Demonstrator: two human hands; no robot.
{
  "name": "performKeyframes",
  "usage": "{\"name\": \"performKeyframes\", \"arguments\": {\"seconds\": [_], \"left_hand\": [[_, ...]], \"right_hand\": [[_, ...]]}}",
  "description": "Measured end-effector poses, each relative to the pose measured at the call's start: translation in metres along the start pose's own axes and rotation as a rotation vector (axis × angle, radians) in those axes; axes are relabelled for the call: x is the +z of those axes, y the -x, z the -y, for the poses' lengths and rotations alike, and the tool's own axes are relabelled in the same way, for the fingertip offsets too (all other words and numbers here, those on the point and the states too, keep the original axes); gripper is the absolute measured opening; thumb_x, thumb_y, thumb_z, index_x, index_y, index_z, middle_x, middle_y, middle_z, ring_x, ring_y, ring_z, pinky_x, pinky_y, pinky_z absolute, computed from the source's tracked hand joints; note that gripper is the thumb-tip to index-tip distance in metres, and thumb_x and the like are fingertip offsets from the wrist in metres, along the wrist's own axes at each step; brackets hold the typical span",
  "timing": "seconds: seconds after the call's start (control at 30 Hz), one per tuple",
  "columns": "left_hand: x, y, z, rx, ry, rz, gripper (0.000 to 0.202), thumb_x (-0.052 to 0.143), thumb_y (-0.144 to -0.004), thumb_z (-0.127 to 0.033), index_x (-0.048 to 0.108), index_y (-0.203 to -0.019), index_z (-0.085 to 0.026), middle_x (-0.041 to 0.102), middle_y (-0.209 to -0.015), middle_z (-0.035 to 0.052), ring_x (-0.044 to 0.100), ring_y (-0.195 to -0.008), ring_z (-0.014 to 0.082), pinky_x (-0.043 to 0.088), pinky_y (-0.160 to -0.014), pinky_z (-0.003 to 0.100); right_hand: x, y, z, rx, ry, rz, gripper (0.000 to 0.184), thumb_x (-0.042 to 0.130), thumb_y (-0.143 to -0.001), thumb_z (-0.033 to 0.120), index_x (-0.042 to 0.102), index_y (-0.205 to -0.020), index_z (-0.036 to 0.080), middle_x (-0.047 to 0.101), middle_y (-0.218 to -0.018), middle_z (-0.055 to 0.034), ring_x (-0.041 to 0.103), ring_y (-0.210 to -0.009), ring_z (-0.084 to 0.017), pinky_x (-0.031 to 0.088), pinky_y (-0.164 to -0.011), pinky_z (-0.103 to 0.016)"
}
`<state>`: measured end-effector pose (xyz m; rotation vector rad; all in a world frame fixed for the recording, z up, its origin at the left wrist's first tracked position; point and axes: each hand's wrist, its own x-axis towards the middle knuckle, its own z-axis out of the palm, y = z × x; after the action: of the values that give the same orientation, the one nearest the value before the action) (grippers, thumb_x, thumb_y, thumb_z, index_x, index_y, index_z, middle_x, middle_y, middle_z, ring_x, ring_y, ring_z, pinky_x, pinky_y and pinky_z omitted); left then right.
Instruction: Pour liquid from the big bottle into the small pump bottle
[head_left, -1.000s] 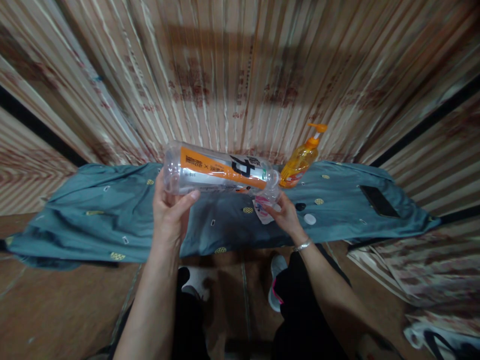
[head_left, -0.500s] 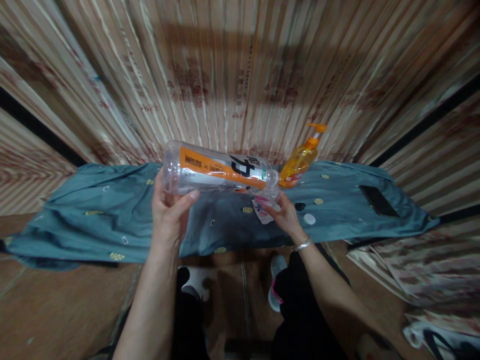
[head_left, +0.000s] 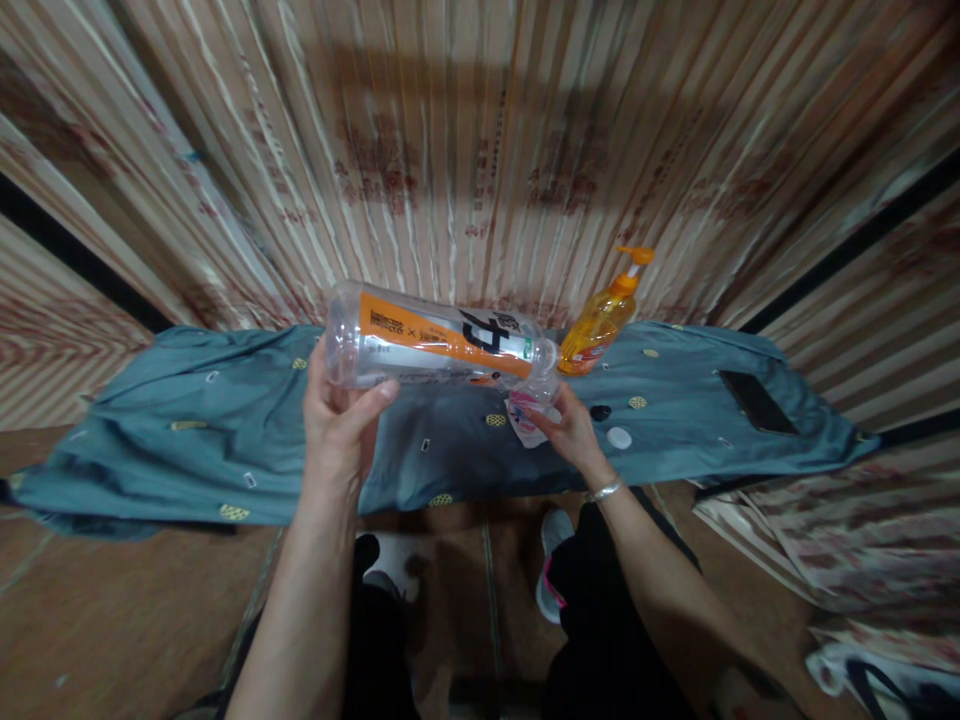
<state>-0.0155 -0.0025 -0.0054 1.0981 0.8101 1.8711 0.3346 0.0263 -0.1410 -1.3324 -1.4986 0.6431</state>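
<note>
A large clear plastic bottle (head_left: 442, 340) with an orange and silver label lies almost level in the air, its neck pointing right. My left hand (head_left: 341, 420) grips it around the base end, thumb along the near side. Under the large bottle's neck, my right hand (head_left: 568, 425) has its fingers closed on a small clear container (head_left: 525, 422) with pink markings. Whether these two touch is hard to make out. Just beyond the neck stands a yellow pump bottle (head_left: 600, 320) with an orange pump head, tilted in the view.
A teal patterned cloth (head_left: 202, 430) covers the narrow table. Right of my right hand lie a black cap (head_left: 600, 412) and a white cap (head_left: 619, 438). A dark phone (head_left: 756, 402) rests at the right. Pleated curtains (head_left: 450, 150) hang behind and at the sides.
</note>
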Motion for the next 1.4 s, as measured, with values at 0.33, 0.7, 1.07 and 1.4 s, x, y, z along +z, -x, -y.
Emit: {"name": "performKeyframes", "arguments": {"seconds": [0.33,0.7,1.07,1.4], "left_hand": [[-0.0035,-0.0004,-0.0019,-0.011,-0.030,0.028,0.084,0.129,-0.063,-0.053,0.094,-0.137,-0.040,0.093,-0.143,0.0058,0.086,-0.143,0.0386,0.070,-0.129,0.057],[-0.0029,-0.0004,-0.0046,-0.023,-0.033,0.031,0.080,0.130,-0.063,-0.053,0.093,-0.133,-0.040,0.092,-0.143,0.0053,0.082,-0.150,0.0408,0.067,-0.132,0.061],[-0.0028,-0.0007,-0.0027,-0.016,-0.042,0.038,0.083,0.128,-0.066,-0.053,0.091,-0.139,-0.041,0.091,-0.146,0.0060,0.083,-0.147,0.0406,0.069,-0.129,0.061],[-0.0025,0.0008,-0.0025,-0.026,-0.031,0.017,0.075,0.127,-0.069,-0.050,0.093,-0.135,-0.038,0.092,-0.142,0.0073,0.083,-0.146,0.0403,0.066,-0.133,0.064]], "right_hand": [[0.0013,-0.0001,-0.0021,0.003,0.005,-0.010,0.059,0.102,-0.092,0.051,0.078,-0.142,0.032,0.098,-0.135,-0.0115,0.093,-0.126,-0.042,0.075,-0.116,-0.059],[-0.0006,-0.0005,0.0024,0.000,0.021,-0.006,0.058,0.100,-0.091,0.053,0.077,-0.140,0.032,0.098,-0.132,-0.0115,0.092,-0.124,-0.042,0.075,-0.112,-0.058],[0.0013,-0.0004,0.0037,0.012,0.021,-0.015,0.057,0.102,-0.091,0.052,0.079,-0.139,0.031,0.098,-0.128,-0.0096,0.092,-0.122,-0.041,0.075,-0.111,-0.057],[0.0016,-0.0003,0.0013,0.016,0.028,-0.013,0.059,0.102,-0.092,0.053,0.078,-0.142,0.032,0.098,-0.131,-0.0109,0.092,-0.125,-0.042,0.075,-0.113,-0.059]]}}
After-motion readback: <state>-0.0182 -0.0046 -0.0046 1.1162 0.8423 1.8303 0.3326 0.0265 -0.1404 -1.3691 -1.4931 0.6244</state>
